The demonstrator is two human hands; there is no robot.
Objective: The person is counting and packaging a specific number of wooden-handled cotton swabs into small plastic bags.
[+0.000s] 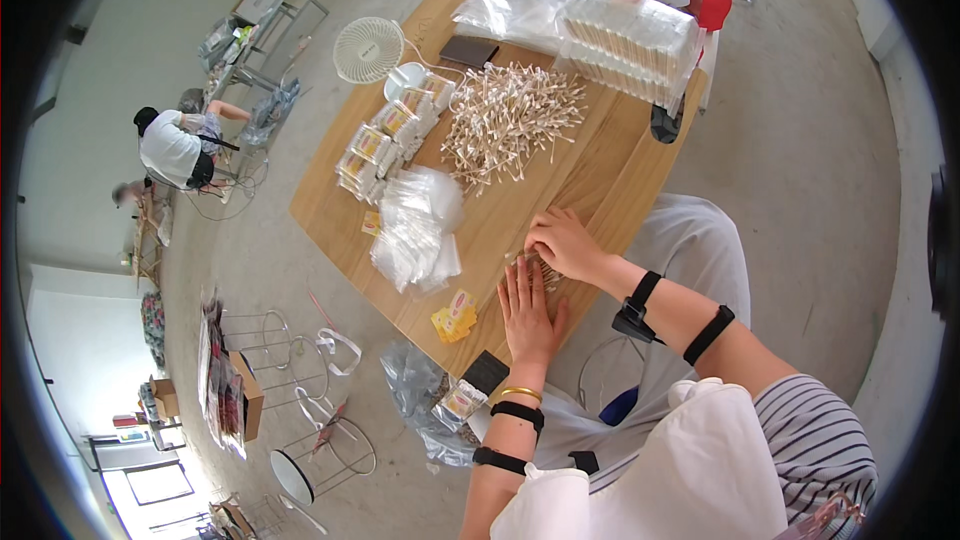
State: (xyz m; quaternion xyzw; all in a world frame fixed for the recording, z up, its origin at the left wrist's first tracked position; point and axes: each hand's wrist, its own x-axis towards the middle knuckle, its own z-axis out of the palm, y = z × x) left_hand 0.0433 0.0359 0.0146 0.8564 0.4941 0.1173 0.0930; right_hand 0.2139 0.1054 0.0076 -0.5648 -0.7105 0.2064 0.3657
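Near the table's front edge, a small bunch of cotton swabs (546,278) lies under and between my hands. My left hand (530,320) rests flat on it, fingers stretched out. Curled fingers of my right hand (568,245) close at the swabs' far ends, beside my left fingertips; exactly how many they grip is hidden. Farther off is a big loose heap of cotton swabs (515,125). Left of my hands lie yellow printed cards (456,317) and a stack of clear plastic bags (415,225). Filled swab packs (372,145) stand in rows behind the bags.
On the wooden table (400,305) are a white fan (370,50), a dark flat box (468,51) and a large clear bag of swabs (630,40). A grey plastic bag (412,390) sits below the near edge. Stools (293,477) stand left; a seated person (178,148) works farther away.
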